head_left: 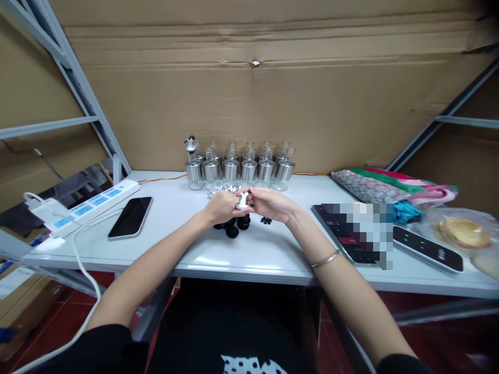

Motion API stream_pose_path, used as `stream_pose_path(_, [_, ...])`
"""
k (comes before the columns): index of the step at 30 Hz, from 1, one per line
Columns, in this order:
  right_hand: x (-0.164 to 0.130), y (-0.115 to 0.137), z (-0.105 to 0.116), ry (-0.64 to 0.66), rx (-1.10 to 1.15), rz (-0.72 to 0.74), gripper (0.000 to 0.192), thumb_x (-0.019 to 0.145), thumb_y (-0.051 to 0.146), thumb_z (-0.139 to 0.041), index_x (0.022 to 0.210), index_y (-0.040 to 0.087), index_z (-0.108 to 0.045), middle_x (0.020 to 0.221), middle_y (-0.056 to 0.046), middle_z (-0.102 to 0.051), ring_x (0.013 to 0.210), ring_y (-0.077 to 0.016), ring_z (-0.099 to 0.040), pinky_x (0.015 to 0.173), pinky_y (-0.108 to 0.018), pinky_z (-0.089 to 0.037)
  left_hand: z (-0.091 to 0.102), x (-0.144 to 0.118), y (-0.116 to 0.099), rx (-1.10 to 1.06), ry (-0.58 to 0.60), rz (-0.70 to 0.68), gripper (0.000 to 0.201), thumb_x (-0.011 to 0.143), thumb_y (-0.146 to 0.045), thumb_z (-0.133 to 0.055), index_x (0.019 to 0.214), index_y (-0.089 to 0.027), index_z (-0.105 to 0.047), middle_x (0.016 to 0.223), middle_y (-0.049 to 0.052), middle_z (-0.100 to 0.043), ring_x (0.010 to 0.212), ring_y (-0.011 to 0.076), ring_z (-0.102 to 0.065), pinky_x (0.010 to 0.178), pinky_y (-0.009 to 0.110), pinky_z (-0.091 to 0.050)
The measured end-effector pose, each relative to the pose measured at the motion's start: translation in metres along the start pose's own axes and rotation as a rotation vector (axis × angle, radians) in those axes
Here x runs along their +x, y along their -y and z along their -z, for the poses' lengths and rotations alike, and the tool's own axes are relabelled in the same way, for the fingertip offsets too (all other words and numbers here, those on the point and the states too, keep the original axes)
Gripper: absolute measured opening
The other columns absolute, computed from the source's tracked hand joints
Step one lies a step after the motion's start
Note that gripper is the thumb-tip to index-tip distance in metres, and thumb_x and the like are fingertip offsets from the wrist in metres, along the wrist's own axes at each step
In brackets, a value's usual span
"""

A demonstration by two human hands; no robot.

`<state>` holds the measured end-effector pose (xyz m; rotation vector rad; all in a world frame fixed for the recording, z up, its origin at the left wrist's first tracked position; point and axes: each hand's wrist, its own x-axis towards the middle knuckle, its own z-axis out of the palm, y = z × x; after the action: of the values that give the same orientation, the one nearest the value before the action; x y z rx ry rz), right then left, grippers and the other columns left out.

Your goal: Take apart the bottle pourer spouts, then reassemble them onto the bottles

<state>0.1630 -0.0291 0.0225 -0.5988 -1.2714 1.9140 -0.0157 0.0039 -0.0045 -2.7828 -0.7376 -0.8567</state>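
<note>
Head view: the person sits at a white table [249, 254] with both hands raised together just above its middle. The left hand [220, 206] is curled around a small white pour spout [243, 200], pinching it at the fingertips. The right hand [271, 203] meets it from the other side, fingers closed on the same spout or on some small part at its top; which of the two I cannot tell, the piece is too small.

Directly below the hands lies a cluster of black caps [233, 227], and just to the right a few smaller black bits [266, 221]. More white spouts [224, 188] lie loose on the table behind the left hand.

At the back edge stands a row of glass bottles with metal collars [239, 169]. Only the leftmost bottle [192, 162] carries a fitted spout; the others appear open-topped, though the glass necks are hard to read.

Judgement on progress: early. One bottle looks finished, one spout is in hand, and the remaining bottles and the heap of loose parts suggest most of the fitting is left.

Also on the table: a phone [130, 217] lying face up at left, a power strip [91, 201] beyond it, and folded cloth [384, 187] at right.
</note>
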Motion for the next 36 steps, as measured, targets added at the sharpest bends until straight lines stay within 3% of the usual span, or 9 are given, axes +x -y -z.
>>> stream_pose_path(11, [0.001,-0.001,-0.001,-0.009,-0.036,0.078,0.020,0.074,0.030,-0.070,0.085,0.013,-0.069,0.073,-0.001,-0.059,0.067,-0.0088,-0.051,0.067,-0.021,-0.045,0.003,0.002,-0.004,0.000,0.107,0.055,0.060,0.088,-0.062,-0.028,0.057,-0.016,-0.050,0.055,0.004,-0.055,0.051,0.0136,-0.052,0.051,0.024,-0.030])
stream_pose_path(15, [-0.001,0.006,-0.004,-0.075,0.043,0.149,0.017,0.082,0.032,-0.061,0.083,0.016,-0.066,0.078,-0.001,-0.062,0.075,-0.0116,-0.057,0.071,-0.025,-0.047,0.017,0.000,-0.001,-0.146,0.035,0.148,0.053,0.093,-0.053,-0.020,0.072,-0.016,-0.051,0.060,0.001,-0.055,0.054,0.0122,-0.050,0.053,0.023,-0.032])
stream_pose_path(19, [-0.002,0.014,0.000,-0.180,0.172,0.175,0.024,0.090,0.036,-0.050,0.079,0.018,-0.061,0.084,-0.002,-0.065,0.082,-0.0142,-0.061,0.077,-0.030,-0.047,0.026,-0.002,0.012,-0.110,-0.111,0.356,0.028,0.093,-0.036,-0.034,0.085,-0.016,-0.052,0.069,0.000,-0.056,0.062,0.0123,-0.052,0.060,0.022,-0.037])
stream_pose_path(21, [-0.001,0.016,0.003,-0.222,0.208,0.170,0.025,0.091,0.037,-0.047,0.078,0.019,-0.059,0.082,-0.001,-0.065,0.080,-0.0137,-0.062,0.076,-0.030,-0.047,0.024,-0.002,0.019,-0.071,-0.113,0.357,0.019,0.091,-0.027,-0.039,0.093,-0.016,-0.054,0.082,0.003,-0.059,0.074,0.0141,-0.054,0.069,0.024,-0.040])
stream_pose_path(24, [0.001,0.015,0.005,-0.253,0.224,0.166,0.026,0.092,0.037,-0.045,0.077,0.019,-0.057,0.076,0.001,-0.064,0.077,-0.0129,-0.063,0.071,-0.028,-0.047,0.019,-0.004,0.029,-0.018,0.031,0.249,0.021,0.089,-0.019,-0.039,0.102,-0.016,-0.056,0.099,0.007,-0.059,0.093,0.0185,-0.053,0.083,0.031,-0.042])
stream_pose_path(27, [0.001,0.015,0.003,-0.278,0.231,0.161,0.026,0.093,0.037,-0.043,0.079,0.019,-0.057,0.073,0.002,-0.062,0.074,-0.0126,-0.063,0.068,-0.027,-0.047,0.019,-0.007,0.037,-0.004,0.195,0.195,0.029,0.084,-0.008,-0.039,0.099,-0.018,-0.061,0.101,0.007,-0.058,0.098,0.0197,-0.051,0.087,0.033,-0.042])
stream_pose_path(31, [0.000,0.017,-0.001,-0.308,0.242,0.150,0.029,0.095,0.034,-0.039,0.079,0.017,-0.057,0.070,0.002,-0.061,0.071,-0.0123,-0.063,0.066,-0.026,-0.046,0.031,-0.010,0.041,-0.061,0.308,0.214,0.037,0.072,0.002,-0.041,0.092,-0.018,-0.064,0.102,0.006,-0.059,0.100,0.0191,-0.052,0.090,0.031,-0.042])
stream_pose_path(36, [-0.001,0.018,-0.001,-0.342,0.243,0.133,0.036,0.097,0.032,-0.030,0.080,0.017,-0.058,0.069,0.001,-0.061,0.070,-0.0122,-0.063,0.065,-0.027,-0.046,0.033,-0.009,0.038,-0.107,0.396,0.254,0.021,0.076,-0.005,-0.052,0.088,-0.016,-0.065,0.095,0.006,-0.063,0.093,0.0197,-0.057,0.085,0.030,-0.044])
